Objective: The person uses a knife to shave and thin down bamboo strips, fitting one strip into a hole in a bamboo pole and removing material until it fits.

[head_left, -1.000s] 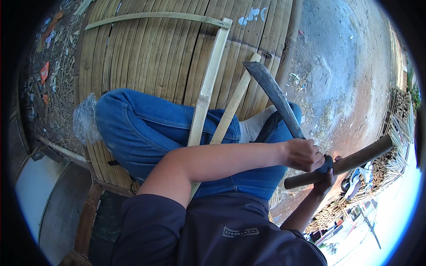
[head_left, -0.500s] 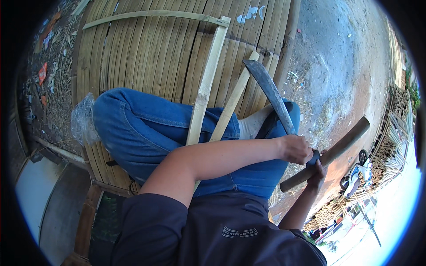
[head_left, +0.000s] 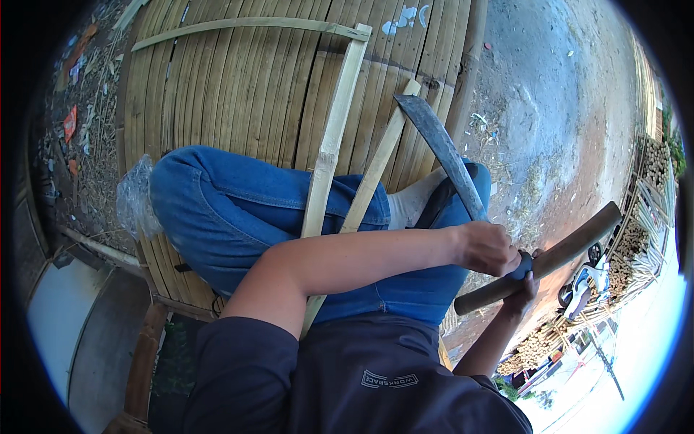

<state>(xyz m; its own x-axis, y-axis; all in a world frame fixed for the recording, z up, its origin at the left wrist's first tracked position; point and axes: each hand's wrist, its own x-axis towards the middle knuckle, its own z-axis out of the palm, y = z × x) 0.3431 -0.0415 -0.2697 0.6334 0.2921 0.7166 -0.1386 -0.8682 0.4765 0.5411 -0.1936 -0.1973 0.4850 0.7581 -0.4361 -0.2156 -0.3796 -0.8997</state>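
My left hand (head_left: 486, 247), its arm crossing over my lap, is closed round the handle of a machete. The long dark machete blade (head_left: 444, 152) points away and slightly left, its tip over a pale wooden strip (head_left: 382, 168). A dark, rounded piece (head_left: 520, 265) shows at the lower end of my left fist, close against a thick round wooden stick (head_left: 571, 249). My right hand (head_left: 522, 293) grips that stick from below near its middle; its fingers are partly hidden. A longer pale strip (head_left: 334, 137) lies across my jeans.
I sit cross-legged on a slatted bamboo platform (head_left: 238, 94). A thin curved strip (head_left: 246, 23) meets the longer strip at the far end. Clear plastic (head_left: 136, 199) lies by my left knee. Bare ground (head_left: 535, 108), a motorbike (head_left: 587, 283) and stacked poles (head_left: 629, 253) are to the right.
The round stick has shifted to the right and turned a little. My left fist and the machete handle have moved slightly right and down; my right hand still holds the stick.
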